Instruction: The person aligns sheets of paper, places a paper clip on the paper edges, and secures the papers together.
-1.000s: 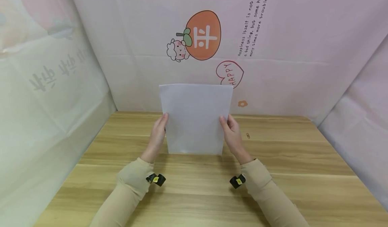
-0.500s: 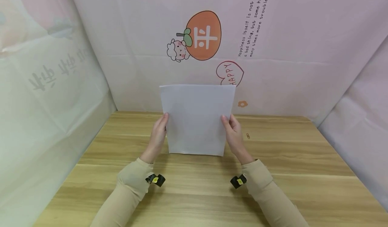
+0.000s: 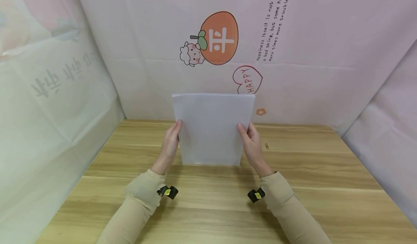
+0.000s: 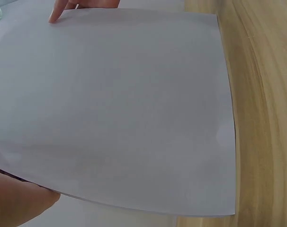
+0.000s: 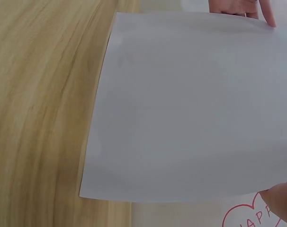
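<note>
A stack of white paper (image 3: 211,135) stands upright over the table, its lower edge at or close to the tabletop. My left hand (image 3: 169,141) grips its left edge, the thumb on the near face. On the opposite edge my right hand (image 3: 251,142) holds it the same way. In the left wrist view the blank paper (image 4: 129,109) fills most of the picture, bowed slightly. The right wrist view shows the paper (image 5: 191,109) too, with its lower edge beside the wood. Most fingers are hidden behind the sheets.
A small paper clip (image 3: 266,146) lies on the wooden table (image 3: 208,207) to the right of my right hand. Behind the table hangs a printed cloth (image 3: 146,84), and pale cloth (image 3: 58,128) also closes off both sides.
The paper's top edge has dropped slightly and come a little nearer, while its right edge and my right hand have shifted slightly right. My left hand has hardly moved.
</note>
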`<state>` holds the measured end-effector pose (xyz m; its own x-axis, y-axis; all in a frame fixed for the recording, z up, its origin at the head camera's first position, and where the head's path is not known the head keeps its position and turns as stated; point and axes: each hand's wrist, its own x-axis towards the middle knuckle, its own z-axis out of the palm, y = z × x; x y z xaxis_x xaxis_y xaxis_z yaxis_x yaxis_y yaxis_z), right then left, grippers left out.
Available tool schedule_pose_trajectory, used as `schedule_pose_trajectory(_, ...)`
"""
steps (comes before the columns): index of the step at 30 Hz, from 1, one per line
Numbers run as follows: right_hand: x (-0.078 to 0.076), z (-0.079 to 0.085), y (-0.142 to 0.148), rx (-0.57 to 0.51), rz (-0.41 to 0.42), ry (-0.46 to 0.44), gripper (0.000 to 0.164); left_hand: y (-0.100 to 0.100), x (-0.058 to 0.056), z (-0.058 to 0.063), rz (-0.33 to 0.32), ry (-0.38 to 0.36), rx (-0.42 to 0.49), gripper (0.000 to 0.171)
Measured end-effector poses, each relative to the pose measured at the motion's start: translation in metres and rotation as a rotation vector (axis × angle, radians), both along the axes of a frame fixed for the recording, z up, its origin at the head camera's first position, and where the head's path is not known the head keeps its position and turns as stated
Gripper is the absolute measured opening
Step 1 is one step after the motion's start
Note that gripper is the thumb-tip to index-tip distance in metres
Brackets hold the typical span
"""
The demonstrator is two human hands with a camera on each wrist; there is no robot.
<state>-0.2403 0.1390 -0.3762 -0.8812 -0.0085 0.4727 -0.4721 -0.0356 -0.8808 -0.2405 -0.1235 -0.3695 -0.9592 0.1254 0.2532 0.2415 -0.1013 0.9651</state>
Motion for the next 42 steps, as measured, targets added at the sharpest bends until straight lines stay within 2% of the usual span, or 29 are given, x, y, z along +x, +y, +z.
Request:
schedule_pose_trajectory(6, 0.0, 0.005, -0.002, -0.014, -0.014, 0.017, 0.039, -0.001, -0.003, 0.004, 0.006, 0.045, 0.017, 0.056)
schedule_pose_trajectory(12, 0.0, 0.01, -0.003, -0.021, -0.045, 0.02, 0.038, 0.0, -0.002, 0.009, 0.01, 0.049, 0.039, 0.057)
schedule_pose_trajectory(17, -0.001, 0.012, -0.004, -0.033, -0.045, 0.029, 0.039, 0.001, -0.003, 0.012, 0.039, 0.067, 0.074, 0.05)
schedule_pose_trajectory(21, -0.002, 0.014, -0.005, -0.047, -0.05, 0.034, 0.038, 0.004, -0.005, 0.013, 0.073, 0.073, 0.078, 0.038)
schedule_pose_trajectory(25, -0.002, 0.015, -0.006, -0.051, -0.07, 0.03, 0.035, 0.005, -0.006, 0.014, 0.091, 0.065, 0.079, 0.035)
schedule_pose_trajectory(32, -0.002, 0.015, -0.008, -0.046, -0.083, 0.013, 0.036, 0.004, -0.003, 0.013, 0.039, 0.08, 0.098, 0.049)
schedule_pose_trajectory(42, -0.003, 0.015, -0.007, -0.022, -0.125, -0.007, 0.037, 0.006, -0.004, 0.014, 0.024, 0.085, 0.102, 0.051)
